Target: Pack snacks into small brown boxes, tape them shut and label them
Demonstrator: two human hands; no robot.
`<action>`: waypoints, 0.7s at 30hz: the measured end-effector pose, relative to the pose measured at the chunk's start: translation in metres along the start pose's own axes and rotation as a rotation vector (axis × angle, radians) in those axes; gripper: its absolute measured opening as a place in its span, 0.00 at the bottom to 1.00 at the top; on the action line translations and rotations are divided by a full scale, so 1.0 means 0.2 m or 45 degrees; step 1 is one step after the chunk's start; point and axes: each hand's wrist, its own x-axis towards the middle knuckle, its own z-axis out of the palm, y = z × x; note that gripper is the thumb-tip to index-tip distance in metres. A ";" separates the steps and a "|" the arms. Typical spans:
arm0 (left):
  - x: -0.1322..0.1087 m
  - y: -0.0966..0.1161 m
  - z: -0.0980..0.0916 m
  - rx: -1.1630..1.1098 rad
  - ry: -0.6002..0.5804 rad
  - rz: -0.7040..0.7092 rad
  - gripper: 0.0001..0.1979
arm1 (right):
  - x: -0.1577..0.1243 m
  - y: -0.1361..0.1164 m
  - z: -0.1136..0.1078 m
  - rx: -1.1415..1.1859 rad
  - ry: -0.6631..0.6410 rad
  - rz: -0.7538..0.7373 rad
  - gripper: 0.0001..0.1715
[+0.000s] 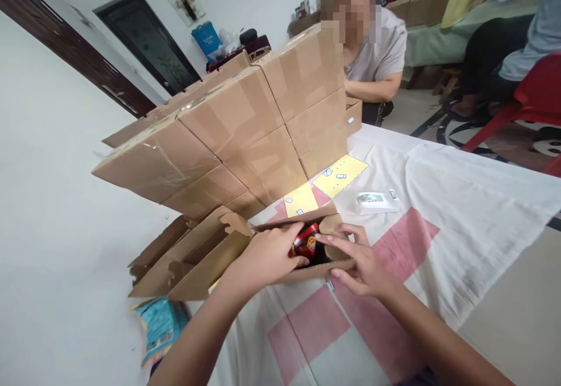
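An open cardboard box (302, 273) stands on the cloth-covered table with its top flaps folded out. Inside lies a shiny red packet (308, 242) with a yellow mark on it. My left hand (272, 253) reaches into the box from the left, its thumb and fingers closed around the red packet. At the box's right end is my right hand (363, 262), fingers apart. Its index fingertip is at the packet's right edge, and the thumb rests by the near wall. Tan rounded shapes beside the packet are partly hidden by that hand.
Stacked cardboard boxes (258, 135) form a wall behind. Open boxes (184, 257) stand left, above a blue snack bag (162, 324). A white device (377, 201) and yellow sheets (340, 176) lie on the tablecloth (464, 222). A person (377, 53) sits across.
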 end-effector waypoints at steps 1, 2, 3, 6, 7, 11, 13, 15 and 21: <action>0.04 0.02 0.00 0.000 -0.067 0.020 0.19 | 0.00 0.00 0.00 -0.017 -0.022 -0.002 0.41; 0.07 0.02 0.01 -0.025 -0.130 0.045 0.12 | -0.01 0.00 0.00 -0.021 -0.030 0.002 0.41; 0.08 0.01 0.01 -0.069 -0.174 0.072 0.06 | -0.01 0.00 0.00 -0.019 -0.023 0.010 0.40; 0.04 -0.09 0.03 -0.276 -0.070 0.118 0.08 | -0.04 0.03 -0.01 -0.040 0.042 -0.004 0.38; 0.01 -0.14 0.03 -0.346 0.054 0.122 0.08 | -0.05 0.03 -0.02 -0.054 0.080 -0.008 0.38; -0.11 -0.29 0.11 -0.491 0.449 0.306 0.08 | -0.04 0.06 -0.02 -0.009 0.201 0.010 0.38; -0.11 -0.32 0.13 -0.383 0.365 0.434 0.12 | -0.02 0.06 -0.02 0.025 0.221 0.008 0.37; -0.10 -0.32 0.12 -0.163 0.167 0.442 0.20 | -0.01 0.06 -0.01 0.038 0.223 0.000 0.37; -0.17 -0.39 -0.01 0.163 0.317 0.069 0.22 | -0.02 0.03 -0.01 0.061 0.197 0.020 0.38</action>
